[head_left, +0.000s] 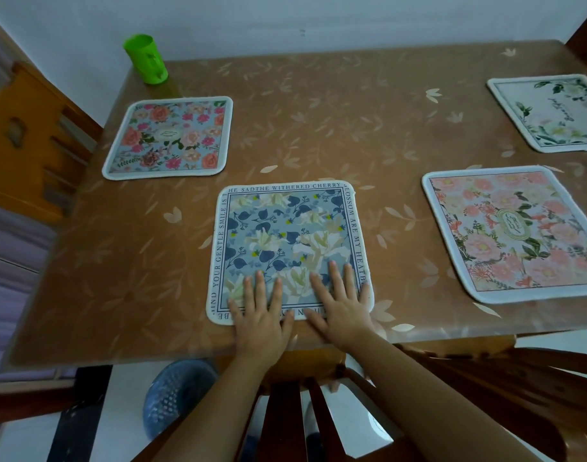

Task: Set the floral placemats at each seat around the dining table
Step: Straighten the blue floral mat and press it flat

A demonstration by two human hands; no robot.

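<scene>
**Assessor:** Report the desk (318, 121), left to right.

**Inspector:** At the far left corner stands a green cup (146, 59), upright. Near it, toward the camera, the rose placemat (168, 138) lies flat, facing the wooden chair (28, 141) at the left end. At the middle of the near edge lies the blue-leaf placemat (285, 235), flat and roughly square to that edge. Further right, the pink placemat (515, 231) lies flat near the same edge. The white placemat (552, 111) sits beyond it at the far right, partly cut off by the frame.

**Assessor:** And the hands?

**Inspector:** Both rest on the near strip of the blue-leaf placemat. The left hand (260, 315) is just beside the right hand (342, 305). Neither grip holds anything: the fingers are straight and spread, palms down, pressing the mat.

**Assessor:** Which step is in hand?

**Inspector:** Judged to be the seating of that mat at the near seat, above the dark chair (285, 411). It looks like a final smoothing or squaring. Four mats are down, well apart from one another.

**Assessor:** What does the next move call for?

**Inspector:** Probably a straight lift of both palms, so the mat is not dragged across the glossy cover. Whether any seat lacks a mat cannot be told, because the right end is out of view. No spare mat is visible.
</scene>
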